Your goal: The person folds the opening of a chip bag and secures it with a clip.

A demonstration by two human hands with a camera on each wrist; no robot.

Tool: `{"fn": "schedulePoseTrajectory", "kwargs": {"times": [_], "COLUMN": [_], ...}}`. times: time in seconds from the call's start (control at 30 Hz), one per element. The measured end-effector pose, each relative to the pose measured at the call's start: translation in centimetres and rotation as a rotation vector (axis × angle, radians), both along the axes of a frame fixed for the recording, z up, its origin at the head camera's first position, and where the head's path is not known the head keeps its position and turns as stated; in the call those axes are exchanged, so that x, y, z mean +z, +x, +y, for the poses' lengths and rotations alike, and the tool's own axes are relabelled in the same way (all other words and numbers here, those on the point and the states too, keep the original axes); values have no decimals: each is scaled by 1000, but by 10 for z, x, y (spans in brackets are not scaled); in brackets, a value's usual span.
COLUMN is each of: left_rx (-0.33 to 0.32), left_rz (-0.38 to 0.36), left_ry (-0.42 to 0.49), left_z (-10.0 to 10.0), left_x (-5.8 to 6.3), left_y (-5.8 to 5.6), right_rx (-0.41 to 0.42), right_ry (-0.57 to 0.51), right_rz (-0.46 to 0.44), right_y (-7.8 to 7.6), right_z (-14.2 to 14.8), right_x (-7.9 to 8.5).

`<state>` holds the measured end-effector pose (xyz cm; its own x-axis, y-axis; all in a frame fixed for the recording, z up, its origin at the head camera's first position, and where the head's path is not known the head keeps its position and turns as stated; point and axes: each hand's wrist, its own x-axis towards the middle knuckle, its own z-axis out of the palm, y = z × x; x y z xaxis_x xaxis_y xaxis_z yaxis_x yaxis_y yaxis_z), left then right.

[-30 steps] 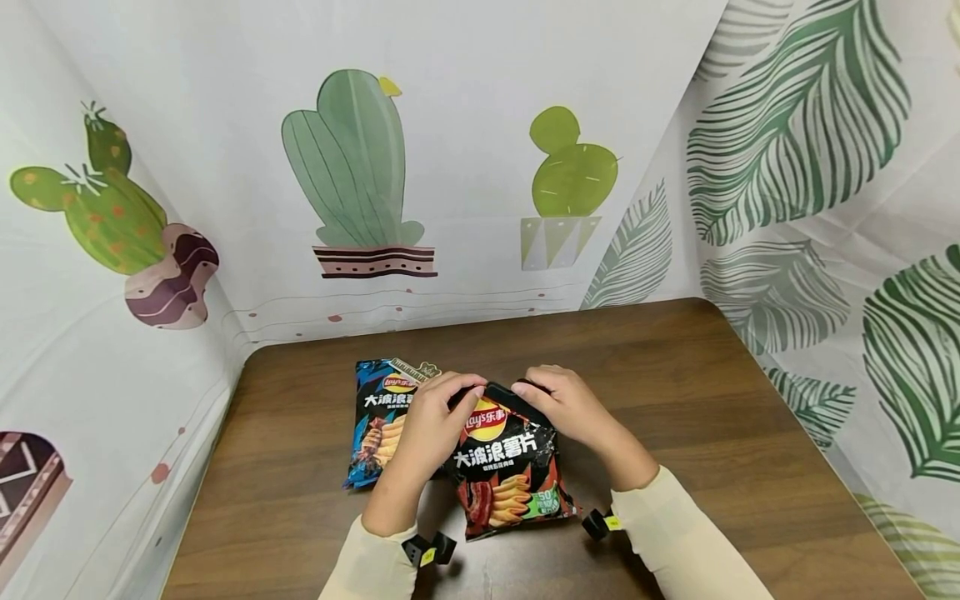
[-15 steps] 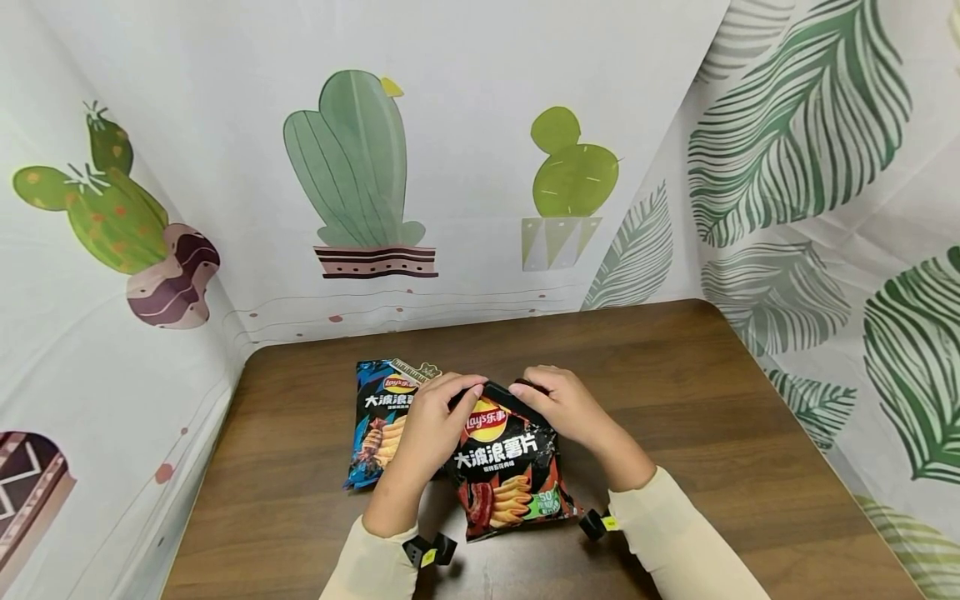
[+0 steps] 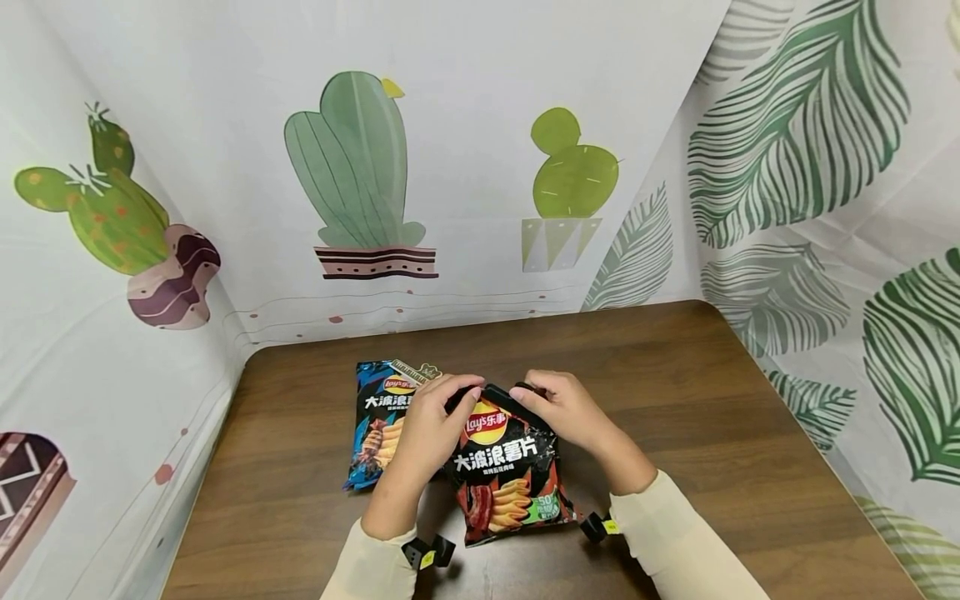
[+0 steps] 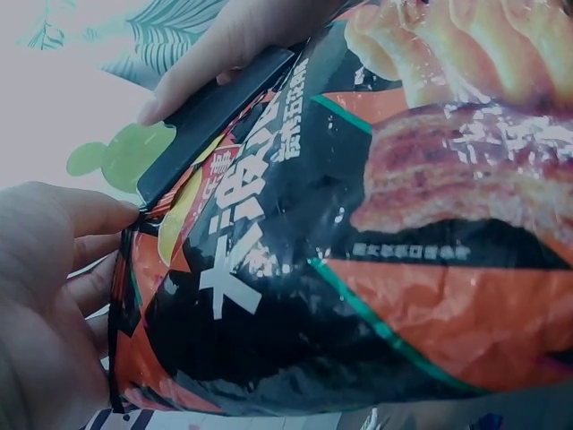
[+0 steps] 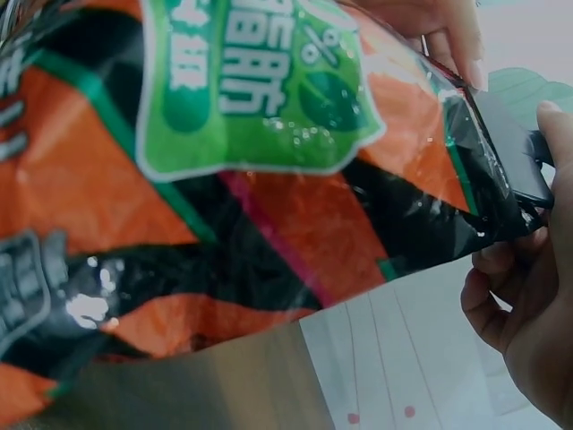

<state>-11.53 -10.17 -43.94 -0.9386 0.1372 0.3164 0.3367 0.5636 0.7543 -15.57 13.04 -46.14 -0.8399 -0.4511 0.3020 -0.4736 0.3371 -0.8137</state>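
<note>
A black bag of Lay's wavy chips (image 3: 495, 467) is tilted up in front of me. Across its top edge runs a long black bar-shaped bag clip (image 3: 506, 402). My left hand (image 3: 435, 417) pinches the bag's top left corner at that end of the clip, its fingers behind the bag in the left wrist view. On the other side my right hand (image 3: 570, 408) grips the clip's right end, thumb on the near face. In the right wrist view the clip end (image 5: 519, 161) sits between thumb and fingers, over the bag's corner.
A blue Lay's bag (image 3: 371, 417) lies flat on the brown wooden table (image 3: 645, 350), partly behind my left arm. A small ruler-shaped card piece (image 3: 408, 370) overlaps its top edge. Printed cloth (image 3: 480, 167) hangs behind the table.
Both hands keep their hold on the bag and clip. The right hand and the bag's lower edge have shifted very slightly toward me.
</note>
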Motion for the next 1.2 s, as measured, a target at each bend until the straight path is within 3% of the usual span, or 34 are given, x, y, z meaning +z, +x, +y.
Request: {"fn": "schedulePoseTrajectory", "kwargs": {"times": [0.5,1.2], "left_rx": [92,90], "left_rz": [-60,-200], "left_ry": [9,303], "left_z": [-5,-8], "left_x": [-4,-22], "left_y": [3,5], "right_rx": [-51,-182], "right_ry": [-6,-42], "right_rz": [-26,-20], "right_y": [2,5], "right_z": [4,8], "right_x": [-4,-3]}}
